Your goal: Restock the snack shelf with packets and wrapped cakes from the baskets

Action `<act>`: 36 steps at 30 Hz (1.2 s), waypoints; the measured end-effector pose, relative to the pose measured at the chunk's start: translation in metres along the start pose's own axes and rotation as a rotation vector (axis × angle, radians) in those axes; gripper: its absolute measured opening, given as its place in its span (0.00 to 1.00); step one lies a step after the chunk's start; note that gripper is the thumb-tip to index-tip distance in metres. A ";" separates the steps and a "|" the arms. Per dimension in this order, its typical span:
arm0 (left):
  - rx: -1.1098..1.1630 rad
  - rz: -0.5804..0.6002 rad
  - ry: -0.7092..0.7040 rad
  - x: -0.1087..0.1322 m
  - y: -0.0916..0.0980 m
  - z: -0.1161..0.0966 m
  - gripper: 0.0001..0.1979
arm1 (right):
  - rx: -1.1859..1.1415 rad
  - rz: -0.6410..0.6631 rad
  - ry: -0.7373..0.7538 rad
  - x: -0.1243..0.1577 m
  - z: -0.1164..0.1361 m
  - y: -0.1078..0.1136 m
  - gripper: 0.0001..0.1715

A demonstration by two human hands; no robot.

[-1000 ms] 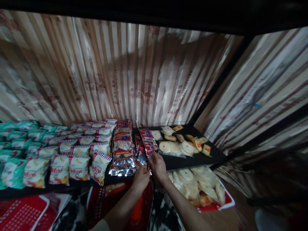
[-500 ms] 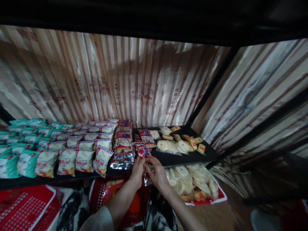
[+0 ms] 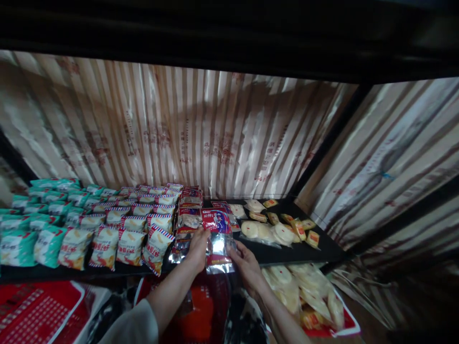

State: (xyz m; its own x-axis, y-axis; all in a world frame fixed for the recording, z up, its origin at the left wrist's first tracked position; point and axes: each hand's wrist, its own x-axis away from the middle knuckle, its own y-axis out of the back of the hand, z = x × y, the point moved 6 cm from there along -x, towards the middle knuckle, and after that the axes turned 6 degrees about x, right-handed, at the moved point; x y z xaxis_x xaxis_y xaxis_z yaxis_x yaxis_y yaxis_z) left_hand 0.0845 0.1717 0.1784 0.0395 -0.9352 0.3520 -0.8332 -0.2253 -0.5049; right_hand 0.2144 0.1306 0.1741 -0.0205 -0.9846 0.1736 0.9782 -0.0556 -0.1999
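Observation:
Between my hands is a red and silver snack packet (image 3: 218, 239), its printed front turned towards me. My left hand (image 3: 198, 248) grips its left edge, and my right hand (image 3: 245, 263) grips the right edge. Just behind it, more red and silver packets (image 3: 188, 208) lie overlapping in a column on the black shelf (image 3: 276, 255). One similar packet (image 3: 229, 215) rests behind the held one, partly hidden by it.
Rows of white shrimp-snack bags (image 3: 131, 246) and green bags (image 3: 52, 243) fill the shelf's left. To the right lie bagged pale round cakes (image 3: 283, 233) and small yellow packets (image 3: 312, 239). Red baskets (image 3: 39, 306) stand below; one (image 3: 349, 329) holds bagged goods. Pleated cloth hangs behind.
The packet, previously narrow and mostly covered by my fingers, is now spread flat with its front visible. My hands have moved apart to its two sides. The view has shifted slightly.

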 end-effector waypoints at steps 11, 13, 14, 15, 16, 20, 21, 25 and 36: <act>-0.868 -0.109 -0.396 -0.047 0.004 -0.066 0.30 | 0.309 -0.110 0.132 -0.126 0.036 -0.029 0.24; -1.032 -0.057 -0.508 -0.049 -0.003 -0.071 0.26 | 0.500 -0.158 0.147 -0.153 0.042 -0.033 0.20; -1.091 -0.026 -0.557 -0.051 -0.007 -0.072 0.25 | 0.596 -0.184 0.158 -0.165 0.044 -0.036 0.18; -1.130 0.008 -0.597 -0.054 -0.011 -0.072 0.25 | 0.682 -0.209 0.170 -0.176 0.047 -0.038 0.18; -1.151 0.036 -0.627 -0.058 -0.013 -0.072 0.25 | 0.753 -0.235 0.180 -0.186 0.049 -0.040 0.18; -1.166 0.070 -0.642 -0.080 -0.016 -0.075 0.28 | 0.925 -0.299 0.217 -0.216 0.051 -0.049 0.27; -1.178 0.062 -0.626 -0.086 -0.015 -0.076 0.28 | 0.971 -0.295 0.232 -0.222 0.051 -0.052 0.27; -1.230 0.089 -0.578 -0.106 -0.013 -0.078 0.27 | 1.150 -0.267 0.250 -0.243 0.045 -0.062 0.19; -1.232 0.103 -0.554 -0.133 -0.009 -0.084 0.22 | 1.316 -0.208 0.207 -0.275 0.038 -0.080 0.16</act>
State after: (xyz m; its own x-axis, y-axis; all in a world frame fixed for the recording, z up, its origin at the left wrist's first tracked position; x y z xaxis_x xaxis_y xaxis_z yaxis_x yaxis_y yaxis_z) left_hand 0.0408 0.3212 0.2022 -0.0810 -0.9849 -0.1531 -0.7826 -0.0323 0.6217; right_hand 0.1500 0.4118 0.1791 -0.1074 -0.9907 -0.0837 0.4209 -0.1216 0.8989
